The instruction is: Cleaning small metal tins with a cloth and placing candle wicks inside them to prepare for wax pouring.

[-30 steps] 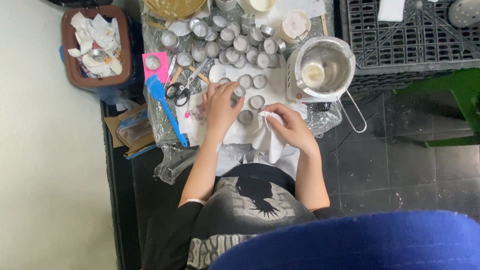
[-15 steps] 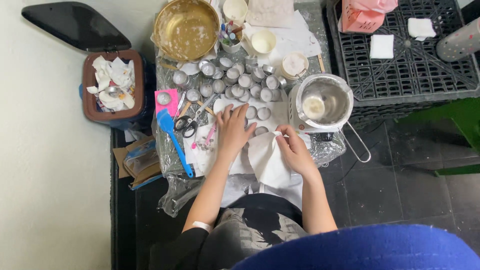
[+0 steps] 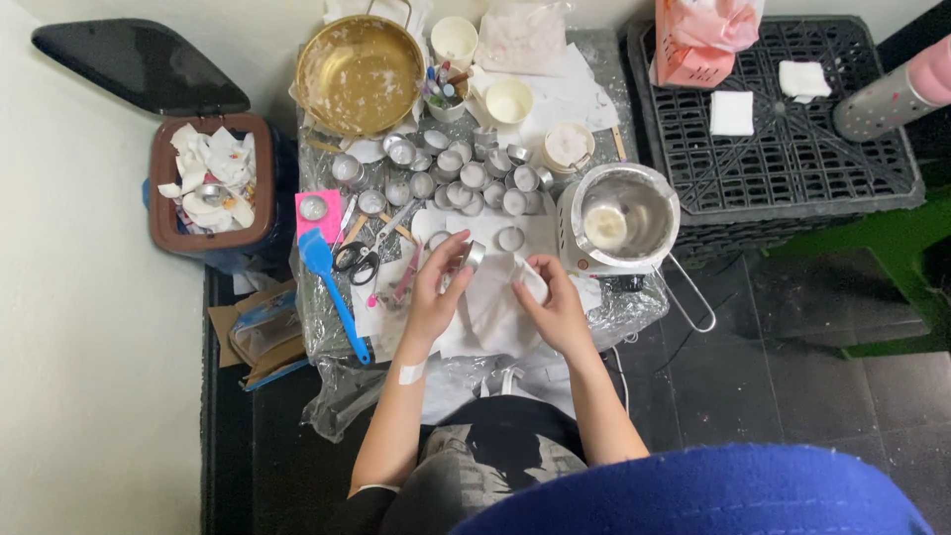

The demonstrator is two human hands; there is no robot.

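Lifted off the desk [image 3: 327, 327] since a second ago, a small metal cup [image 3: 474, 256] is now pinched in the closed fingers of the left hand [image 3: 436, 292], while a white tissue [image 3: 495, 297] is gripped by the right hand [image 3: 555, 307] beside it.

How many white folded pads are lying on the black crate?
2: one white pad near the black crate's middle, another toward its far right, beside the grey cylinder. Others may be hidden.
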